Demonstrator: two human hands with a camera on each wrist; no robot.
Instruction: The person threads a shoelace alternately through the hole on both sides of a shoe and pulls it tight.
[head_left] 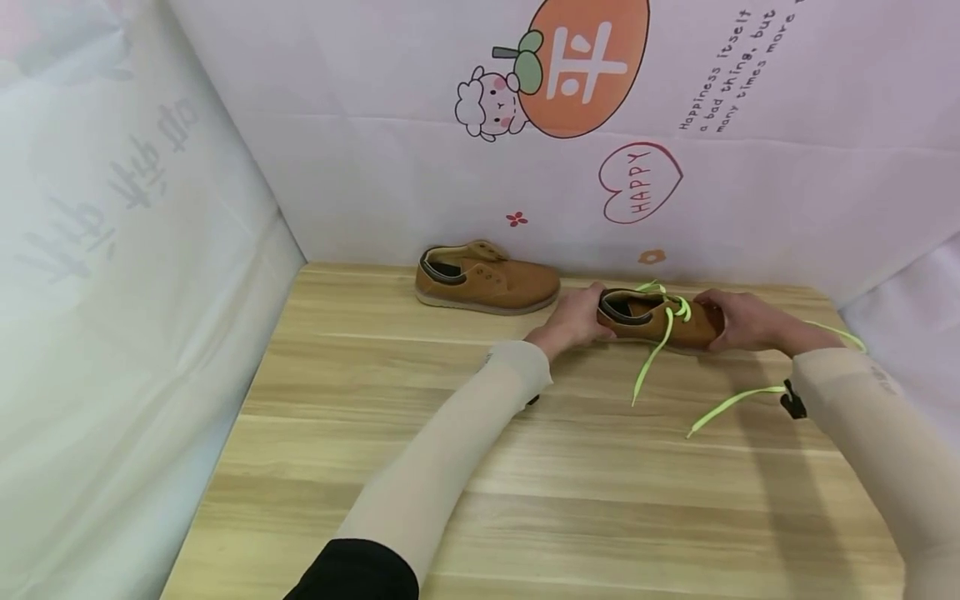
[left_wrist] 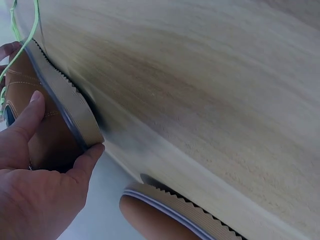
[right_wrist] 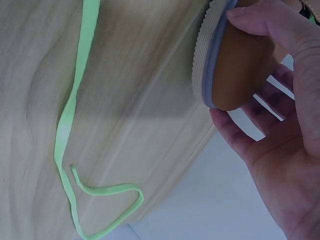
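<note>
the tabletop (head_left: 480,517) has a pale yellow-brown wood pattern with long streaky grain; behind it stands a white cloth (head_left: 360,150), softly creased and printed with cartoon figures and lettering. the laced shoe (head_left: 690,329) is low and round-toed, with a smooth tan-brown upper, light stitched seams along its side and a dark padded collar. its sole (left_wrist: 77,107) is pale and finely ribbed at the edge, with a bluish-grey strip where it meets the upper. a yellow-green lace (head_left: 681,310) runs through the front of the shoe, one flat end trailing down over the near side.

this shoe is near the back edge of the tabletop, toe to the right, between the two hands. the left hand (head_left: 573,321) grips the heel, thumb along the upper and a fingertip at the sole's edge. the right hand (head_left: 742,321) clasps the toe, thumb on its side, other fingers curled around the front. whether the whole sole rests on the wood, i cannot tell. just left of the left hand sits the second shoe (head_left: 487,282), alike in colour, its eyelets bare. a loose lace (head_left: 731,410), also flat and yellow-green, lies on the tabletop at the right.
</note>
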